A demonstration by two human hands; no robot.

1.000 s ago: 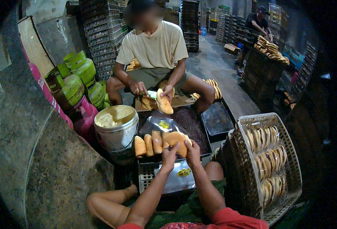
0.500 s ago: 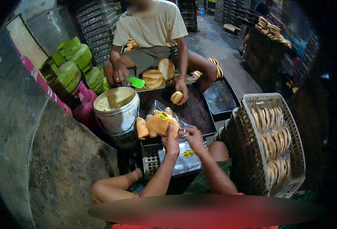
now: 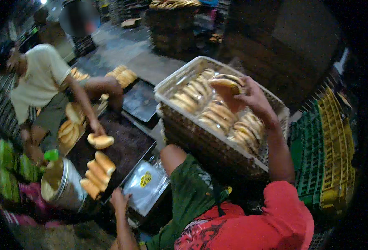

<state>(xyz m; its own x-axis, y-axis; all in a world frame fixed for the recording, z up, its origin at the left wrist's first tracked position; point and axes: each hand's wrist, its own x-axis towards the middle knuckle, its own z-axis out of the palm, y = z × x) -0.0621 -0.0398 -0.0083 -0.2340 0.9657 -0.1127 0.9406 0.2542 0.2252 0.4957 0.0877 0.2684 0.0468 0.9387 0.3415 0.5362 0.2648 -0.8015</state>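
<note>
My right hand point(image 3: 255, 99) is closed on a bagged bread bun point(image 3: 229, 82), holding it over the far side of a pale plastic crate point(image 3: 217, 143). Below it, rows of bagged buns point(image 3: 215, 116) stand on edge inside the crate. At the lower left, my left hand point(image 3: 120, 201) is empty, its thumb apart from the fingers. It is beside a stack of clear plastic bags point(image 3: 144, 187) with a yellow print. Several long buns point(image 3: 98, 175) lie side by side at the near end of a tray of dark crumbs point(image 3: 123, 143), just past that hand.
Across the tray, a co-worker point(image 3: 46, 79) holds a split bun point(image 3: 100, 141) and a green spatula point(image 3: 51, 155) by a white bucket point(image 3: 65, 187). Cut buns point(image 3: 69, 132) lie beside the tray. Green and yellow crates point(image 3: 321, 154) stand to the right.
The view has turned to the right. My right hand has carried the bagged bun from above the bag stack to the crate. My left hand has let go of it.
</note>
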